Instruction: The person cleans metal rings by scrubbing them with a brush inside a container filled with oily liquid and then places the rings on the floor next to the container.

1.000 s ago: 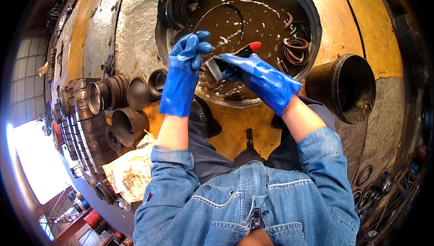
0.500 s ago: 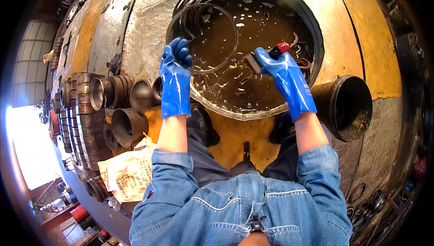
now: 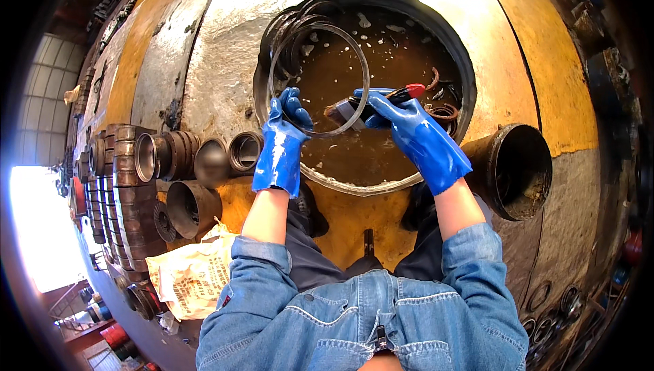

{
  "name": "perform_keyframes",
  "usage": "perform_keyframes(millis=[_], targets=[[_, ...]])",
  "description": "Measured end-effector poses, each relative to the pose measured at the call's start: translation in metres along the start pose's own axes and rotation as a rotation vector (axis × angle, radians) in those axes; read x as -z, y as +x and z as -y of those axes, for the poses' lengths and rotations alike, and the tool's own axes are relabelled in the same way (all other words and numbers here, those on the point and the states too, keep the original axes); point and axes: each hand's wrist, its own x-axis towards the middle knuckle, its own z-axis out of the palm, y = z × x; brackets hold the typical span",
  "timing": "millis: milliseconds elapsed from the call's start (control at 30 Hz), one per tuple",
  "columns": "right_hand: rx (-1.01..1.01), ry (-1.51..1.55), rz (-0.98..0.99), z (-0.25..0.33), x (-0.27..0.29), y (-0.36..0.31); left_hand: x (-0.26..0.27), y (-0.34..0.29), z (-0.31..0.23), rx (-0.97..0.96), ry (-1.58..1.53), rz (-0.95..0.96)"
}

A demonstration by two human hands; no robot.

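My left hand (image 3: 281, 138), in a blue rubber glove, is closed on the lower left edge of a thin metal ring (image 3: 367, 74). The ring is tilted up over a round dark tub (image 3: 465, 64) of murky brown liquid. Gloved in blue too, my right hand (image 3: 409, 122) grips a paintbrush (image 3: 415, 90) with a red-ended dark handle. The brush's bristles point left, at the ring's lower right edge; whether they touch it I cannot tell. Several more rings (image 3: 276, 34) lean against the tub's left inner wall, partly in the liquid.
An open metal cylinder (image 3: 507, 173) lies right of the tub. To the left are several round metal parts (image 3: 211, 160) and stacked ring-shaped pieces (image 3: 127, 173). A crumpled printed sack (image 3: 191, 272) rests by my left arm. Small curved pieces (image 3: 444, 112) sit at the tub's right side.
My left hand has brought the ring a little right and lower. The brush in my right hand has moved left, from clear of the ring to its lower right edge.
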Motion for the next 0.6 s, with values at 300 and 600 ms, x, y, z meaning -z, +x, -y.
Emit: perform_keyframes(millis=[300, 600], targets=[[-0.069, -0.156, -0.087, -0.007, 0.000, 0.002, -0.003, -0.009, 0.004, -0.019, 0.373, 0.023], [0.290, -1.218, 0.059, -0.002, 0.017, 0.014, -0.063, -0.055, 0.015, -1.576, 1.834, 0.341]])
